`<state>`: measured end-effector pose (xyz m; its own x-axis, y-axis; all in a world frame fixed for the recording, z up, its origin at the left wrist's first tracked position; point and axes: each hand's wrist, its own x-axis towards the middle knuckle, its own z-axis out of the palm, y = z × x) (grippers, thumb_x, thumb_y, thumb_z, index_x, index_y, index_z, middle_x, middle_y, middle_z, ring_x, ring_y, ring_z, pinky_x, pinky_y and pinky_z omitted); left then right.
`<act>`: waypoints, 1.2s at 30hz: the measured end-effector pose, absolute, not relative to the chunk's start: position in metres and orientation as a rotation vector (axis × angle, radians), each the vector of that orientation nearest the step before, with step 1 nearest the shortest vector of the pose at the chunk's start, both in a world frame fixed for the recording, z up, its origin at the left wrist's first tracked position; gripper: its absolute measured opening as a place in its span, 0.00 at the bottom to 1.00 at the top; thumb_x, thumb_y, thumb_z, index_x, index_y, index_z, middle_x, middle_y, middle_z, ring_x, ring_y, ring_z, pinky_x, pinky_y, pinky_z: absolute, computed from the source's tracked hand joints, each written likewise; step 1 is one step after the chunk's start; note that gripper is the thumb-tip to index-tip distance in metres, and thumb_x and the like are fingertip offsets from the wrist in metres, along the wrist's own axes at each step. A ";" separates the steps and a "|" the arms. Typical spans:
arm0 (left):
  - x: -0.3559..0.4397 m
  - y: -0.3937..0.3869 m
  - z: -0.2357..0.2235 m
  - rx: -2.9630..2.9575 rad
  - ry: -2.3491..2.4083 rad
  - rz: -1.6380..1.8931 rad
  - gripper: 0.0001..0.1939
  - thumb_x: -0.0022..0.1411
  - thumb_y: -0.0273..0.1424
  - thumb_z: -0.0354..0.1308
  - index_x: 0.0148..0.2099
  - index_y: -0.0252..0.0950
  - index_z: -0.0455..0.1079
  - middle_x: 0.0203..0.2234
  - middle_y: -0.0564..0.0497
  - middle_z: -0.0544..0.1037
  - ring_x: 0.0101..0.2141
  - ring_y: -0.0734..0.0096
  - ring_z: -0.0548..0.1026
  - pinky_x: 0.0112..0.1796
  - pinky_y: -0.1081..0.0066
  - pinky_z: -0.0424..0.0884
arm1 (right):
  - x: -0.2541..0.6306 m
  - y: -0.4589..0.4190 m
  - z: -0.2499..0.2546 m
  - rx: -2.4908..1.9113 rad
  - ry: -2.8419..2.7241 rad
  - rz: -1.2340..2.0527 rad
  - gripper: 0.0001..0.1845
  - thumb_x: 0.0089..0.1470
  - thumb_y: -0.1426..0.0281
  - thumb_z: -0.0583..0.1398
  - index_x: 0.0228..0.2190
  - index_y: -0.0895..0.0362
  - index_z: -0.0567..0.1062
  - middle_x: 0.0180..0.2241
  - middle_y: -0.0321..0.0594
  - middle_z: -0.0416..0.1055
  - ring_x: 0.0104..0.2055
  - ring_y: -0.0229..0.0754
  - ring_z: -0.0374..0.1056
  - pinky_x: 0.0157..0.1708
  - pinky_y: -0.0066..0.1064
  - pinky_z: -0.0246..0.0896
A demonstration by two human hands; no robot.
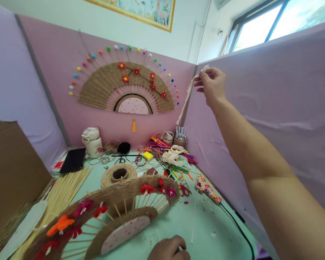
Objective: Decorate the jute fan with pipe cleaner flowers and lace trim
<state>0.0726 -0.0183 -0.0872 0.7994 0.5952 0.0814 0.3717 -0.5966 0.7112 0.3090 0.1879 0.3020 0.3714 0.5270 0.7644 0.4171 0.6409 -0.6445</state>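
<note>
High at the right, my right hand [212,83] pinches the upper end of a narrow cream lace strip [189,94], which hangs slanting down to the left. At the bottom edge, my left hand [169,249] is loosely curled near the table, with no object visible in it and its lower part cut off. Beside it is a twine-wrapped fan [119,191] with wooden ribs and red, orange and magenta fuzzy flowers. The fan's inner half-round has a pink spotted panel [126,234]. Behind the fan stands a roll of twine [119,174].
A finished-looking fan [127,79] with pompom tips hangs on the pink partition. Bamboo sticks [67,191], a phone [73,160] and a white jar [92,144] are left. More lace [173,156], pipe cleaners [162,142], scissors [184,190] and a floral-patterned glue gun [207,189] lie right.
</note>
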 end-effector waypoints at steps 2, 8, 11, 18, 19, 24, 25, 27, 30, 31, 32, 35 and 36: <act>0.068 -0.021 -0.078 2.491 0.512 0.732 0.10 0.60 0.27 0.52 0.42 0.42 0.71 0.38 0.48 0.77 0.33 0.69 0.73 0.35 0.71 0.69 | 0.301 0.157 0.310 -0.932 -1.264 0.006 0.08 0.55 0.77 0.56 0.25 0.59 0.64 0.18 0.27 0.64 0.19 0.23 0.56 0.20 0.23 0.49; 0.043 -0.054 0.020 2.037 0.771 1.313 0.16 0.62 0.26 0.52 0.52 0.41 0.65 0.46 0.46 0.73 0.49 0.66 0.69 0.51 0.67 0.64 | 0.265 0.048 0.285 -0.894 -1.562 0.159 0.08 0.52 0.77 0.59 0.23 0.59 0.68 0.21 0.30 0.63 0.23 0.26 0.59 0.21 0.26 0.50; 0.039 -0.071 0.061 1.600 0.835 1.453 0.18 0.62 0.31 0.55 0.55 0.42 0.62 0.51 0.46 0.70 0.53 0.64 0.67 0.53 0.65 0.62 | 0.237 -0.005 0.248 -0.889 -1.708 0.400 0.06 0.52 0.75 0.60 0.24 0.59 0.71 0.21 0.30 0.66 0.22 0.27 0.61 0.22 0.26 0.52; 0.014 -0.093 0.043 1.190 0.681 1.065 0.14 0.61 0.41 0.55 0.42 0.35 0.67 0.25 0.52 0.75 0.24 0.75 0.71 0.29 0.73 0.67 | 0.181 -0.058 0.095 -0.888 -1.591 1.075 0.11 0.47 0.64 0.65 0.24 0.58 0.72 0.22 0.32 0.66 0.24 0.32 0.59 0.24 0.26 0.52; 0.004 -0.094 0.035 1.201 0.749 0.982 0.14 0.60 0.41 0.57 0.38 0.34 0.67 0.21 0.54 0.72 0.20 0.78 0.67 0.25 0.75 0.64 | 0.177 -0.059 0.071 -0.919 -1.497 1.147 0.12 0.47 0.63 0.64 0.23 0.58 0.71 0.20 0.31 0.63 0.22 0.31 0.56 0.22 0.26 0.49; -0.049 -0.096 0.012 1.245 0.950 0.610 0.17 0.54 0.44 0.60 0.32 0.33 0.66 0.20 0.55 0.71 0.19 0.80 0.64 0.23 0.77 0.58 | 0.167 -0.064 -0.007 -1.010 -1.010 1.504 0.15 0.41 0.62 0.66 0.21 0.57 0.66 0.19 0.30 0.58 0.21 0.31 0.53 0.19 0.24 0.46; -0.059 -0.096 0.012 1.260 0.994 0.584 0.18 0.53 0.44 0.61 0.33 0.33 0.66 0.19 0.56 0.70 0.19 0.81 0.63 0.23 0.77 0.57 | 0.166 -0.065 -0.013 -1.015 -0.949 1.532 0.15 0.41 0.63 0.66 0.21 0.57 0.66 0.19 0.31 0.59 0.22 0.31 0.54 0.19 0.23 0.47; -0.074 -0.096 0.015 1.312 1.118 0.563 0.17 0.53 0.44 0.61 0.33 0.34 0.67 0.17 0.58 0.67 0.18 0.81 0.60 0.21 0.78 0.54 | 0.166 -0.067 -0.020 -1.011 -0.849 1.542 0.15 0.40 0.63 0.66 0.22 0.57 0.67 0.19 0.31 0.60 0.23 0.31 0.56 0.20 0.23 0.49; -0.090 -0.095 0.023 1.370 1.229 0.532 0.17 0.55 0.45 0.58 0.31 0.35 0.66 0.16 0.59 0.66 0.17 0.81 0.58 0.21 0.77 0.52 | 0.167 -0.065 -0.023 -1.005 -0.753 1.537 0.14 0.39 0.64 0.67 0.22 0.57 0.67 0.19 0.30 0.60 0.22 0.31 0.57 0.19 0.22 0.48; -0.094 -0.094 0.024 1.381 1.227 0.526 0.17 0.56 0.45 0.57 0.30 0.35 0.66 0.16 0.58 0.67 0.18 0.80 0.59 0.21 0.77 0.54 | 0.167 -0.064 -0.024 -1.009 -0.743 1.545 0.14 0.39 0.65 0.66 0.22 0.57 0.66 0.18 0.30 0.60 0.22 0.31 0.56 0.18 0.22 0.47; -0.097 -0.093 0.025 1.397 1.215 0.515 0.16 0.56 0.44 0.57 0.30 0.35 0.66 0.17 0.57 0.68 0.19 0.79 0.61 0.23 0.77 0.56 | 0.166 -0.064 -0.025 -1.016 -0.742 1.556 0.14 0.39 0.65 0.66 0.21 0.57 0.66 0.18 0.30 0.60 0.21 0.31 0.55 0.17 0.23 0.46; -0.105 -0.089 0.022 1.556 1.195 0.423 0.15 0.57 0.43 0.55 0.30 0.36 0.69 0.23 0.54 0.74 0.25 0.73 0.68 0.29 0.73 0.64 | 0.163 -0.063 -0.029 -1.049 -0.777 1.550 0.13 0.41 0.65 0.64 0.20 0.57 0.65 0.18 0.30 0.60 0.18 0.29 0.52 0.16 0.24 0.44; -0.107 -0.088 0.020 1.647 1.209 0.377 0.15 0.58 0.43 0.54 0.32 0.36 0.71 0.26 0.52 0.76 0.27 0.71 0.70 0.32 0.72 0.66 | 0.163 -0.063 -0.030 -1.059 -0.811 1.524 0.13 0.42 0.65 0.63 0.20 0.57 0.65 0.18 0.30 0.60 0.18 0.30 0.52 0.16 0.24 0.45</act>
